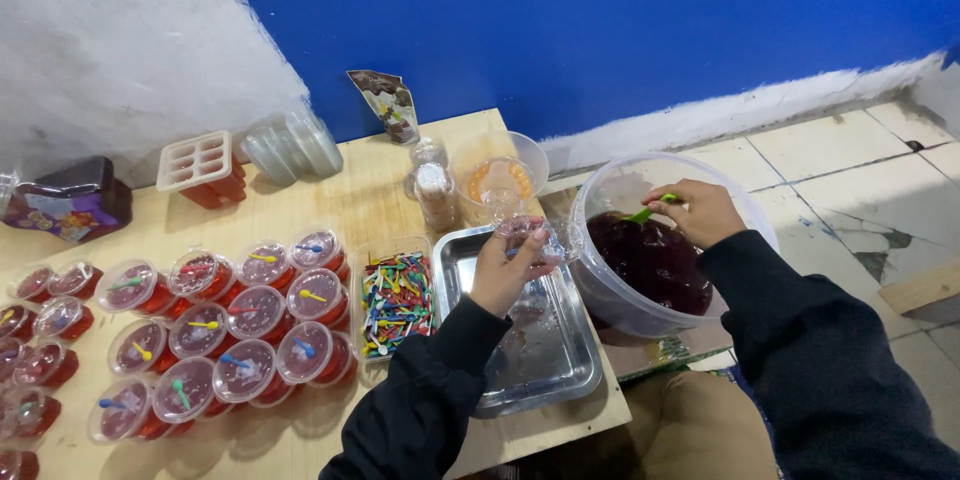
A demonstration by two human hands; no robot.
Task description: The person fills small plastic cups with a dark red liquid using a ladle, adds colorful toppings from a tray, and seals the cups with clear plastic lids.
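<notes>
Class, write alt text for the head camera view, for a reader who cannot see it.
A person's left hand holds a small clear cup over a steel tray, while the right hand holds a green spoon in a large clear bowl of dark red jelly. Lidded jelly cups and a box of coloured spoons sit on the wooden table.

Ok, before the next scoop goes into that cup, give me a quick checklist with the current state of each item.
1. Left hand holds the clear cup: ok.
2. Cup sits over the steel tray to catch drips: ok.
3. Right hand grips the green handle dipping into the dark red jelly: ok.
4. Clear bowl stands steady at the edge of the wooden table: cannot tell.
5. Cup is empty: cannot tell, it is see-through and partly hidden.
6. Tray of coloured spoons lies close by: ok.
</notes>
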